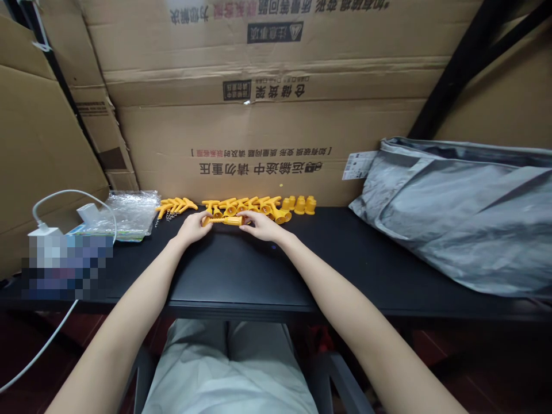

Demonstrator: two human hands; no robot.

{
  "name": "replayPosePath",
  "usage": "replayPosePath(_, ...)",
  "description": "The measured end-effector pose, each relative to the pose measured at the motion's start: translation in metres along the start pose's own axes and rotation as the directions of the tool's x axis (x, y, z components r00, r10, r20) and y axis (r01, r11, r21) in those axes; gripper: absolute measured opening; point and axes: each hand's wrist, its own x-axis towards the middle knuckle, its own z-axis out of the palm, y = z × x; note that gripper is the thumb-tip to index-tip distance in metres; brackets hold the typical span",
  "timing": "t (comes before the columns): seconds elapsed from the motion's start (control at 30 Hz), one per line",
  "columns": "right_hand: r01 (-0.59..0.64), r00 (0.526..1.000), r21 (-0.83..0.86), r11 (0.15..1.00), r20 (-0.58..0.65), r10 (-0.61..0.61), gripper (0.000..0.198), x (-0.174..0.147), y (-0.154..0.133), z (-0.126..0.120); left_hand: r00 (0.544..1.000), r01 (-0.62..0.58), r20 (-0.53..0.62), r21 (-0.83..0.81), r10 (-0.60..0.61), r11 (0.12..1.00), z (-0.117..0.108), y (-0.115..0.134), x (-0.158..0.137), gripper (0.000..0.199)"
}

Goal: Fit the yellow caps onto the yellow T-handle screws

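Note:
My left hand (194,229) and my right hand (262,226) are close together, low over the middle of the dark table. Between them a yellow plastic corkscrew (232,221) lies lengthwise. The left fingers pinch its handle end, and the right fingers close on its bell-shaped end. Just behind my hands is a row of yellow corkscrews (230,209) with flared bells, partly hidden by the fingers. To the left, several yellow handles with metal spirals (176,206) lie side by side. Several yellow bell-shaped caps (299,204) stand at the row's right end.
Clear plastic bags (131,210) lie at the back left, near a white charger (45,244) with a cable and a blurred-out item. A large grey bag (457,218) fills the right side. Printed cardboard (259,126) walls off the back of the black table (241,276).

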Motion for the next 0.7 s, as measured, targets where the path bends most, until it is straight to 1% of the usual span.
replayPosePath(0.13,-0.146,0.989,0.207,0.967,0.054,0.138,0.046,0.001,0.011,-0.002,1.000,0.011,0.008,-0.024,-0.011,1.000,-0.004,0.008,-0.002,0.025)
replayPosePath(0.23,-0.194,0.981,0.326,0.926,0.051,0.187,0.048,0.001,0.013,-0.005,1.000,-0.003,0.002,-0.026,0.003,1.000,-0.004,0.012,-0.003,0.025)
replayPosePath(0.37,-0.200,0.978,0.350,0.915,0.017,0.207,0.045,0.001,0.009,-0.007,1.000,-0.003,0.010,-0.018,0.003,1.000,-0.004,0.015,-0.004,0.025)
replayPosePath(0.53,-0.290,0.952,0.410,0.864,0.032,0.305,0.025,0.002,0.003,-0.004,1.000,0.003,0.027,-0.025,-0.003,1.000,-0.005,0.018,-0.005,0.026)
replayPosePath(0.67,-0.316,0.942,0.460,0.829,0.047,0.333,0.020,0.000,-0.005,-0.007,0.999,0.026,0.018,-0.020,-0.026,0.999,-0.004,0.018,-0.004,0.027)
replayPosePath(0.7,-0.310,0.944,0.472,0.825,0.054,0.324,0.022,-0.001,-0.007,-0.010,0.999,0.030,0.014,-0.018,-0.030,0.999,-0.004,0.018,-0.004,0.027)
